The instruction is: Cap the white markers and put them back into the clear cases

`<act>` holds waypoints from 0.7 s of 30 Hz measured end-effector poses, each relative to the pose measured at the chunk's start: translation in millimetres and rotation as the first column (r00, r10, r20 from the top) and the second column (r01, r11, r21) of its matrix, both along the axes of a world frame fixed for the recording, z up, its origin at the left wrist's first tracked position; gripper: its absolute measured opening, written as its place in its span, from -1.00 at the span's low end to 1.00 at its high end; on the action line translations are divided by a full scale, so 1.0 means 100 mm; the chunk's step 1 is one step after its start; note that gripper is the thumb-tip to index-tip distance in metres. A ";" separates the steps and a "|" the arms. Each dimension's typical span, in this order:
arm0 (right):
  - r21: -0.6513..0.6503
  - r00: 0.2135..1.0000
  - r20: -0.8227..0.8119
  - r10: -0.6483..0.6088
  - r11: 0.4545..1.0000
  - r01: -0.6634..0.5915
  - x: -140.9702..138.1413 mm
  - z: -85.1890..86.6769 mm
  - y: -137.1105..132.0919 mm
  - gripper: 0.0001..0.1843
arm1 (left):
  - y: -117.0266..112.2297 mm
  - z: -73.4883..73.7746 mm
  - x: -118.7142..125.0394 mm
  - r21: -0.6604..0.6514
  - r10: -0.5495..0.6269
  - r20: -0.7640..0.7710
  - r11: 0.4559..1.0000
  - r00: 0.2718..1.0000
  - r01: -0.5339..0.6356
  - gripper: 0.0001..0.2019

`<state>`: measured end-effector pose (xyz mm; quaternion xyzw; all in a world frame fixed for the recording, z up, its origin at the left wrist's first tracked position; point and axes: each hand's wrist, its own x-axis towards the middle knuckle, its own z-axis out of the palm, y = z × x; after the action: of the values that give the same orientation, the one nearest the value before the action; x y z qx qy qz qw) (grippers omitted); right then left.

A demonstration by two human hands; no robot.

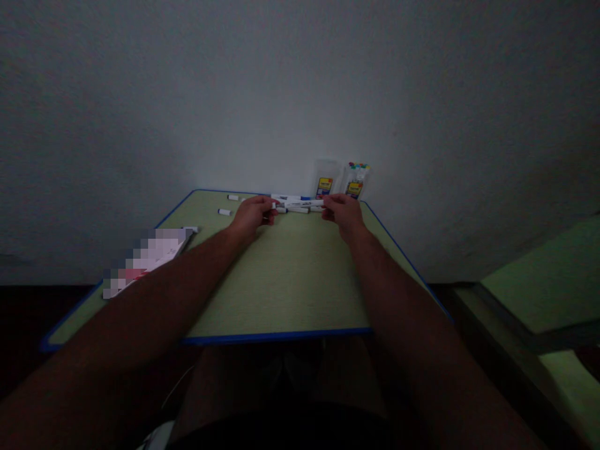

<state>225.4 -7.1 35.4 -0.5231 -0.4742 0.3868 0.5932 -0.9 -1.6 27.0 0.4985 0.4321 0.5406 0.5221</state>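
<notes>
Both arms reach across a green table (281, 281) with a blue rim. At its far edge lies a small heap of white markers (297, 204). My left hand (253, 214) is curled at the left end of the heap, fingers closed on a marker. My right hand (344, 212) is curled at the right end, fingers pinched on a marker end. Which marker each hand holds is too small to tell. Several loose white caps (224, 212) lie left of my left hand.
Two clear marker packs (355, 180) lean against the grey wall behind the heap, the left one (325, 179) looking empty. A blurred-out sheet (149, 257) lies at the table's left edge. Another green table (544, 287) stands to the right.
</notes>
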 end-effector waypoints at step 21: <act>0.028 1.000 0.031 -0.004 1.000 0.003 0.00 -0.02 0.01 -0.91 | -0.04 0.03 0.01 -0.011 -0.006 0.008 1.000 1.000 0.006 -0.89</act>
<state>225.6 -6.4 33.3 -0.5213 -0.4878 0.3709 0.5940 0.2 -5.8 29.9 0.4946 0.4315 0.5385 0.5284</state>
